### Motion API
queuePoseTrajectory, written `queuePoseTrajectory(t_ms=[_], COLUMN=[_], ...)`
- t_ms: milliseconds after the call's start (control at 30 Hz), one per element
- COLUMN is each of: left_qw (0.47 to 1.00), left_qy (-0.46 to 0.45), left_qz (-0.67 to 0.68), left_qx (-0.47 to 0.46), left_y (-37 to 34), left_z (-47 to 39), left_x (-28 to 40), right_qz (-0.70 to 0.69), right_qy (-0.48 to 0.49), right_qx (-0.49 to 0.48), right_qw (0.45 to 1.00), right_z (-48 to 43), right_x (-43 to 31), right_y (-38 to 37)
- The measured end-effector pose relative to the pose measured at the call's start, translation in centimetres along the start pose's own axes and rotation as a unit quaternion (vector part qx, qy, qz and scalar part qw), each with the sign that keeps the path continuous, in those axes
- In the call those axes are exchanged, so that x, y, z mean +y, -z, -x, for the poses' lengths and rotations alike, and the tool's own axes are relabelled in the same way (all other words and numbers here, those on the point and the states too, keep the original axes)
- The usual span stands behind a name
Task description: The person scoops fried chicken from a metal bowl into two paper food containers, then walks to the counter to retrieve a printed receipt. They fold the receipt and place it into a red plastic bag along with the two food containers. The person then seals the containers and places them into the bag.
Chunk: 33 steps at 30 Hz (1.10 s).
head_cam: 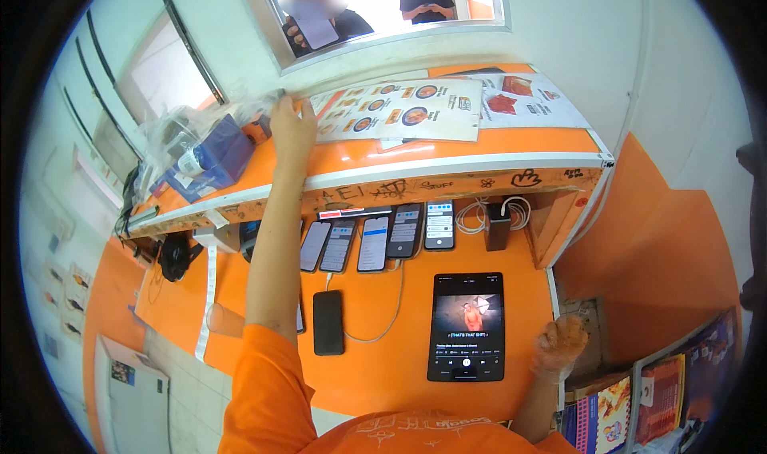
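My left hand (293,127) reaches across the orange upper shelf, between a clear plastic bag and the laminated menu sheet (401,109). Its fingertips are beside the menu's left edge and an orange-and-black object (257,129); whether they hold anything is not clear. In a clear plastic glove, my right hand (560,346) is curled at the right edge of the lower counter, with nothing seen in it. To its left lies a tablet (466,328) with a music player on its screen. Several smartphones (373,244) lean in a row under the shelf, and a dark phone (328,322) lies before them.
A blue box (213,160) with plastic packaging stands on the shelf's left. Below are a receipt strip (207,304), a clear cup (225,320), and a black power brick (497,229) with white cables. Behind the window (389,40), two people hold phones. Printed packets (611,406) fill the lower right.
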State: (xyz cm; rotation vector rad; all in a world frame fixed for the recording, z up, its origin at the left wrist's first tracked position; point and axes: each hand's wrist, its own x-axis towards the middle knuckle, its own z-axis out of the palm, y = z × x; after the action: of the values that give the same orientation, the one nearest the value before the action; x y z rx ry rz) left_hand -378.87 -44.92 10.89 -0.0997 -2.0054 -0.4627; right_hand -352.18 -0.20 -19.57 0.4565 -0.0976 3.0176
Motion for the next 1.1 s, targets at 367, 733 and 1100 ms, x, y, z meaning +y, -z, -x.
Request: queuePoseTrajectory(t_ms=[367, 733, 1100], left_qw=[0.891, 0.967, 0.962], left_qy=[0.23, 0.128, 0.051], left_qz=[-0.223, 0.079, 0.032], left_qx=[0.321, -0.203, -0.268], left_y=[18.3, 23.1, 22.7], left_z=[-8.8, -12.7, -15.0], left_x=[-18.1, -23.4, -21.1], right_qz=[0.044, 0.094, 0.154], right_qy=[0.041, 0.033, 0.064], right_qx=[0.074, 0.063, 0.067], right_qw=[0.995, 0.993, 0.984], right_z=[2.9, 4.2, 5.3], right_x=[1.6, 5.6, 9.0], right_y=[-5.0, -9.1, -13.0])
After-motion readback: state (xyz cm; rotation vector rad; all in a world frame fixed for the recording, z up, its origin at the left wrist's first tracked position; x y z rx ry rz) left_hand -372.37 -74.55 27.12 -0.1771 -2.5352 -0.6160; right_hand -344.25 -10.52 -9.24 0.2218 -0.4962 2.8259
